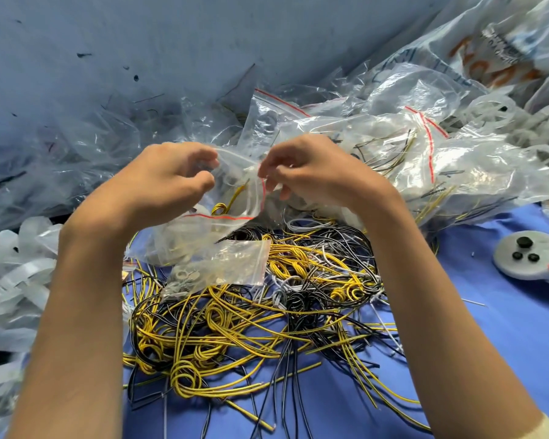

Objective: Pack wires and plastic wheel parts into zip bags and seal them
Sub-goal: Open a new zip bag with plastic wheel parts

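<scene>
Pinching the zip bag (235,213) mouth are left hand (171,182) and right hand (311,172) fingers. Yellow wire (220,209) is poking up, possibly jamming the seal.

1. Wires (267,312): yellow, black and white, some of the yellow with a thin dark stripe
2. Surface (488,327): plain blue
3. Zip bag (244,202): clear, with a red line along its seal
4. Disc (507,264): pale grey with three black knobs
5. Sack (504,52): whitish with orange lettering
</scene>
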Available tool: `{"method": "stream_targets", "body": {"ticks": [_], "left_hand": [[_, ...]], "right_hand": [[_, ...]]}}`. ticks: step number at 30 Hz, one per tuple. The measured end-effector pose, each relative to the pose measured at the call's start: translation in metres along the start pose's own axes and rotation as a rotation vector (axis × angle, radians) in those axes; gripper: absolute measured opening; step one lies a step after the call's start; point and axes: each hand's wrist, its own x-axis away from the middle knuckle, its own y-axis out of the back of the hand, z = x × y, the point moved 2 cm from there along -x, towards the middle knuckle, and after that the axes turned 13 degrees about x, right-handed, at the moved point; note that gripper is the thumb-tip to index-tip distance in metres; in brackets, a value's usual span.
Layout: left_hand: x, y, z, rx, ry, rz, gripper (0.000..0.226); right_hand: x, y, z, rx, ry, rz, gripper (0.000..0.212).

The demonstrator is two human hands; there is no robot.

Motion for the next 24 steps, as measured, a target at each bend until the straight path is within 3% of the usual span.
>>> {"method": "stream_targets", "body": {"ticks": [3,5,7,10,16,24], "left_hand": [[-0.001,0.003,0.003,-0.029,0.021,-0.055,0.028],[0.000,0.003,0.004,-0.023,0.023,-0.028,0.026],[0.000,0.000,0.003,-0.025,0.016,0.005,0.027],[-0.001,-0.004,0.001,-0.017,0.025,0.042,0.030],[0.000,-0.004,0.002,0.003,0.044,0.064,0.028],[-0.002,-0.005,0.004,-0.023,0.011,0.070,0.032]], "right_hand": [[-0.001,-0.002,-0.015,0.160,-0.078,-0.025,0.018],[0.001,-0.012,-0.028,0.280,-0.140,0.203,0.018],[0.003,-0.025,-0.038,0.453,-0.172,0.461,0.031],[0.003,-0.037,-0.046,0.521,-0.195,0.609,0.044],[0.000,-0.031,-0.048,0.488,-0.211,0.460,0.031],[0.007,0.006,-0.033,0.368,-0.080,0.199,0.010]]}}
